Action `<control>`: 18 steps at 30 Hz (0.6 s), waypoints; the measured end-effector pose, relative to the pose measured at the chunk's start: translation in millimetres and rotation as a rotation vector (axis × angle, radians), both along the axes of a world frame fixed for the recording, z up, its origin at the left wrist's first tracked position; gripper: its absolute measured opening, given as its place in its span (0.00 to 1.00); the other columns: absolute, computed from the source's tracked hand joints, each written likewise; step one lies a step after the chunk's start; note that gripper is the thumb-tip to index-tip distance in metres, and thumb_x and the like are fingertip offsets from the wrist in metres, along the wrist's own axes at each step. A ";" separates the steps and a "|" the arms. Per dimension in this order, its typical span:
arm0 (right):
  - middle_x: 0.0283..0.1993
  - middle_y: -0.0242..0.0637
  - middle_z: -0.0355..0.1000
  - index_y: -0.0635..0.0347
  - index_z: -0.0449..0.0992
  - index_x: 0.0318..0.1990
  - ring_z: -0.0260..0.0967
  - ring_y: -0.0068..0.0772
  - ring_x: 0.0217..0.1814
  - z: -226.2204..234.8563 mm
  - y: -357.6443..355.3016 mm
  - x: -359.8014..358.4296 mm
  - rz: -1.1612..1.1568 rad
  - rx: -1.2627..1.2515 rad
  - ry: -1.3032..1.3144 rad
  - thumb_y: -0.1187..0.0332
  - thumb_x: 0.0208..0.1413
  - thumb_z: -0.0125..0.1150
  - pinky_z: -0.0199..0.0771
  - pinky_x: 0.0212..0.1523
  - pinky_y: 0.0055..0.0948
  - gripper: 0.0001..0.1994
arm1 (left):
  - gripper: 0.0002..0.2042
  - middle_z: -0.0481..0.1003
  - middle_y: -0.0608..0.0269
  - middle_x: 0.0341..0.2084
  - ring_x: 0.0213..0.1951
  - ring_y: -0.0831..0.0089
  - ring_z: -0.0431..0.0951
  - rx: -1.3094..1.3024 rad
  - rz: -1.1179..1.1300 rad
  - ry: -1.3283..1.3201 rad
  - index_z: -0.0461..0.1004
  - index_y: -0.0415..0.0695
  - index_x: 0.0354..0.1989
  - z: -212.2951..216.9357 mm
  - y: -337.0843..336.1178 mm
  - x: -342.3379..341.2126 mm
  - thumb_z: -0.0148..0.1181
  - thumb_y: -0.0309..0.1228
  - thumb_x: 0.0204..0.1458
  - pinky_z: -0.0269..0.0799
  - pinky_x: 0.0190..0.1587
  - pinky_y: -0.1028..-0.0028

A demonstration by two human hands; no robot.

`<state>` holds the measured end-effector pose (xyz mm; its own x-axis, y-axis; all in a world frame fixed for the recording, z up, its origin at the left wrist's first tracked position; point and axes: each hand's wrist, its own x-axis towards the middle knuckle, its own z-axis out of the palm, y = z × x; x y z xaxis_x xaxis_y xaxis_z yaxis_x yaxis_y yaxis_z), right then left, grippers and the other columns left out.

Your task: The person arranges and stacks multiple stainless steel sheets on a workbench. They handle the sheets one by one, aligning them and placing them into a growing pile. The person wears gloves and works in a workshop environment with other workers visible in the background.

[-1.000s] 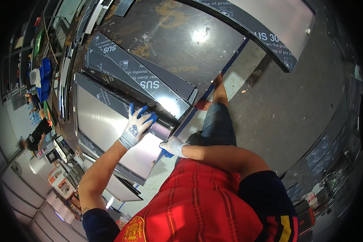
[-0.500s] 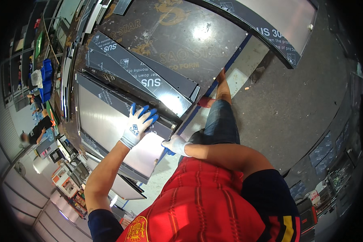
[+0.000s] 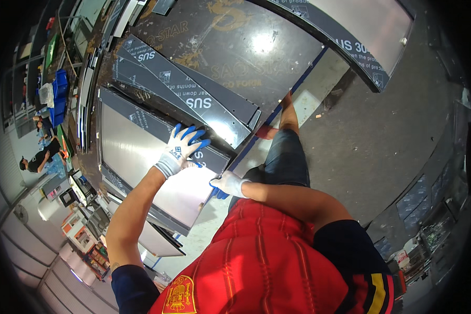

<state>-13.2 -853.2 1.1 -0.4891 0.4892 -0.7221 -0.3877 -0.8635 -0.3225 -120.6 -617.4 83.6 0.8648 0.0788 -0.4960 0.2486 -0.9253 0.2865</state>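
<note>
A framed steel panel (image 3: 131,137) with dark printed film along its borders lies at the table's near edge. My left hand (image 3: 179,150), in a white glove with blue fingertips, lies on the panel's far border near its right end, fingers spread. My right hand (image 3: 229,184), gloved alike, is closed around the panel's right edge, its fingers partly hidden below. Just beyond the panel, long film-covered metal strips (image 3: 186,97) overlap on the dark table (image 3: 282,60).
Another film-edged panel (image 3: 369,31) juts over the table's far right corner. Blue bins (image 3: 59,97) stand at left, and a person in dark clothing (image 3: 43,157) is farther off. Grey floor (image 3: 371,152) lies to the right. More panels (image 3: 159,240) lean below the near edge.
The view has shifted slightly. My left hand's fingers fan a little wider on the panel border, while my right hand keeps its hold at the edge.
</note>
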 end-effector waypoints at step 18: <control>0.26 0.42 0.73 0.62 0.76 0.37 0.74 0.36 0.28 -2.2 31.6 81.3 0.014 0.454 -0.764 0.59 0.74 0.57 0.76 0.34 0.43 0.16 | 0.29 0.69 0.47 0.72 0.76 0.45 0.64 0.299 0.969 -0.372 0.76 0.42 0.67 -17.8 -69.1 37.2 0.65 0.47 0.62 0.44 0.81 0.36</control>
